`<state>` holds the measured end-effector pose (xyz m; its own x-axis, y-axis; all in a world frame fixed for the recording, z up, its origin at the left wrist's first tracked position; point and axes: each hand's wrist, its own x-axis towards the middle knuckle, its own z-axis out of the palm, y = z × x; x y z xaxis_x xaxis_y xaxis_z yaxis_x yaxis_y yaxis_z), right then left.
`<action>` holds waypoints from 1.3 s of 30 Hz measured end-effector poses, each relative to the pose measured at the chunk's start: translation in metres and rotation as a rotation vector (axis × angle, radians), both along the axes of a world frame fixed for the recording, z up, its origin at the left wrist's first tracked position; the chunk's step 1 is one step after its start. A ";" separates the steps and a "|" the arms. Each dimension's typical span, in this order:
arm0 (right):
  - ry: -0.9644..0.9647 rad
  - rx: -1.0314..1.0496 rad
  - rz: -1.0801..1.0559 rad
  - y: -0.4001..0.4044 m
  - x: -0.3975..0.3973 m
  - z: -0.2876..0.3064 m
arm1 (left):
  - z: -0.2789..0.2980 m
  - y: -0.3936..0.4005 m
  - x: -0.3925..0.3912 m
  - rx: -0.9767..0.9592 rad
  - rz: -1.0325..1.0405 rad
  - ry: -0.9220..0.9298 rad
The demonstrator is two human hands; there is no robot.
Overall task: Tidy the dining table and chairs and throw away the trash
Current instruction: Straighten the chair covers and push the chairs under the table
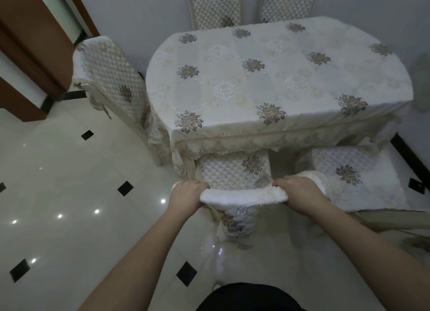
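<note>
Head view: the left hand (186, 195) and right hand (300, 192) both grip the top of the near chair (232, 171), fingers curled over its quilted cover, the seat partly under the table (267, 78). A hard push could drag the loose cover off, or catch the tablecloth (232, 143) hanging just beyond. No trash shows on the table.

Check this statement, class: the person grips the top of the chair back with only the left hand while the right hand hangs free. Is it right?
Not quite. The head view shows both hands gripping the top of the chair back: the left hand at one end, the right hand at the other.
</note>
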<state>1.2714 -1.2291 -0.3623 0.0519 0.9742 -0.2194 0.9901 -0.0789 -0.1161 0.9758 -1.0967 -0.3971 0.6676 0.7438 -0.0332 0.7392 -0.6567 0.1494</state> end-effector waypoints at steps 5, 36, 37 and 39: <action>-0.069 -0.041 0.016 0.009 0.009 -0.004 | -0.008 0.009 0.003 -0.002 -0.046 -0.035; -0.039 -0.132 0.187 0.026 0.026 -0.003 | 0.029 -0.020 0.063 -0.076 -0.083 0.274; -0.046 -0.138 0.196 0.027 0.026 -0.003 | 0.029 -0.019 0.063 -0.079 -0.085 0.282; -0.057 -0.139 0.202 0.029 0.027 -0.003 | 0.028 -0.017 0.063 -0.095 -0.082 0.293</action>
<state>1.2989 -1.2003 -0.3657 -0.1246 0.9266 -0.3547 0.9920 0.1100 -0.0613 1.0393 -1.1142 -0.3687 0.6772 0.6720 -0.2997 0.7046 -0.7096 0.0010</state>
